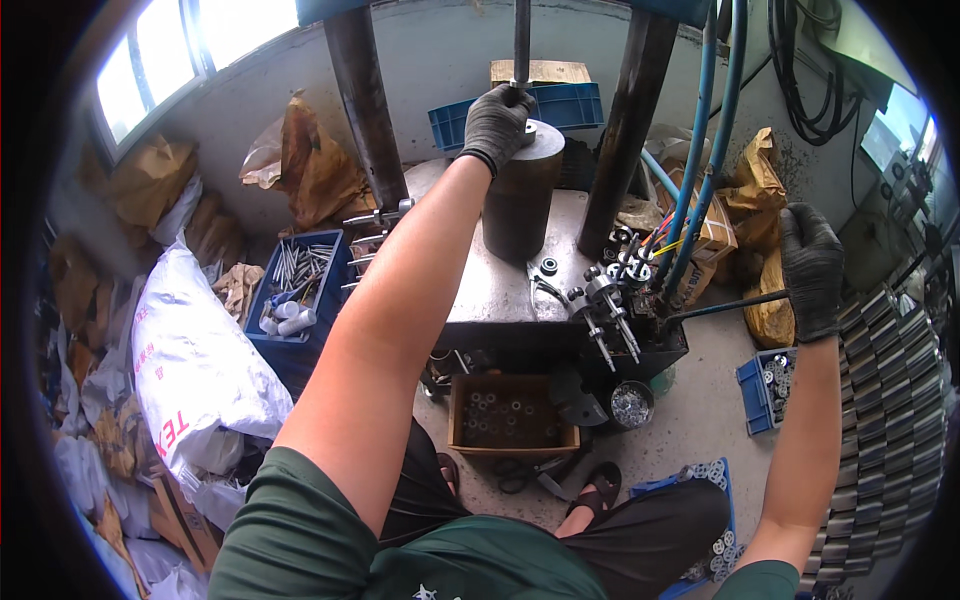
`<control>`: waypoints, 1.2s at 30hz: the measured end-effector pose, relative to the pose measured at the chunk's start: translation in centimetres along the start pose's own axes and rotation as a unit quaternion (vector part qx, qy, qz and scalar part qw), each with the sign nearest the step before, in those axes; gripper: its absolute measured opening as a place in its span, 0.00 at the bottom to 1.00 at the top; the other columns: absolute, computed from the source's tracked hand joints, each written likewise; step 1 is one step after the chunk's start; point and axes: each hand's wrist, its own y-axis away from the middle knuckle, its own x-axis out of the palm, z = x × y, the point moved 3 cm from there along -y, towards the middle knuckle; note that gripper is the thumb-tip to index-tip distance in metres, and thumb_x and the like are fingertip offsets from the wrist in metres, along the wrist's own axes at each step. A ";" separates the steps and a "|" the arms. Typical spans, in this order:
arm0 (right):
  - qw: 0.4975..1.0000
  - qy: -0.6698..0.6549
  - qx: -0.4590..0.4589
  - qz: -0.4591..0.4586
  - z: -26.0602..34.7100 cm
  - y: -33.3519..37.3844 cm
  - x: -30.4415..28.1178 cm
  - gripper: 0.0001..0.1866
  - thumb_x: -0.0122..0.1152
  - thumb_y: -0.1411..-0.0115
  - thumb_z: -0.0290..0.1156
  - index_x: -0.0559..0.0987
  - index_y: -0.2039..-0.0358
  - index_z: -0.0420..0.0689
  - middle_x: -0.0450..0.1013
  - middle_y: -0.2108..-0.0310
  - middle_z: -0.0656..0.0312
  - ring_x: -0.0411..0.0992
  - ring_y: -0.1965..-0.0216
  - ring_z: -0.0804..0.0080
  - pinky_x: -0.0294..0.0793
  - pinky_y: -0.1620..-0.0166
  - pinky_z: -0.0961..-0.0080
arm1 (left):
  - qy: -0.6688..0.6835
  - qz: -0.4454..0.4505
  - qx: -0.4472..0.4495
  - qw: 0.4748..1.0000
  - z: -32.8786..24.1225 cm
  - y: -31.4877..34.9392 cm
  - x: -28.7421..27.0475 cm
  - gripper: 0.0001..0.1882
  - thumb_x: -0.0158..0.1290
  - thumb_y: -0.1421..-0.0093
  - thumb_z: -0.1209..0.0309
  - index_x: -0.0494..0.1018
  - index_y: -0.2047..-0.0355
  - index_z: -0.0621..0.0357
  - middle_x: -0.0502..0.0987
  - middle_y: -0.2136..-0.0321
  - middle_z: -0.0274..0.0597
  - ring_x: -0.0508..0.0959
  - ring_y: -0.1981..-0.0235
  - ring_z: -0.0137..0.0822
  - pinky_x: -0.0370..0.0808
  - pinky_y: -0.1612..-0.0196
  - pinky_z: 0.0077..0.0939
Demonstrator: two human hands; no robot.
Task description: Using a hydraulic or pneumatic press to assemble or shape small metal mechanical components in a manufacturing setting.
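Note:
My left hand (497, 128), in a dark grey glove, is closed at the top of a thick upright metal cylinder (517, 205). Its fingers wrap a small part that I cannot make out, just under the end of a vertical steel rod (521, 45). The cylinder stands on the metal bed (470, 285) of a press. Off to the right, my gloved right hand (810, 270) grips the end of a black lever (735, 304). Near the cylinder's foot lies a small bearing (548, 266). Several shafts with round fittings (605, 295) lie on the bed's right side.
Two dark posts (365, 110) (628, 130) flank the cylinder. Blue hoses (712, 170) hang at right. A blue bin of shafts (300, 275) and a white sack (190, 360) stand at left. A cardboard box of rings (512, 440) sits below; stacked metal tubes (885, 430) line the right.

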 end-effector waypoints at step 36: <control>0.850 0.045 0.053 0.522 5.2 21.2 -5.3 0.17 0.57 0.43 0.35 0.85 0.56 0.43 0.80 0.59 0.45 0.80 0.59 0.48 0.80 0.52 0.57 | 0.215 0.026 -0.062 0.974 1.0 -0.1 -0.6 0.22 0.61 0.35 0.52 0.80 0.55 0.61 0.78 0.74 0.36 0.78 0.73 0.26 0.81 0.66 0.27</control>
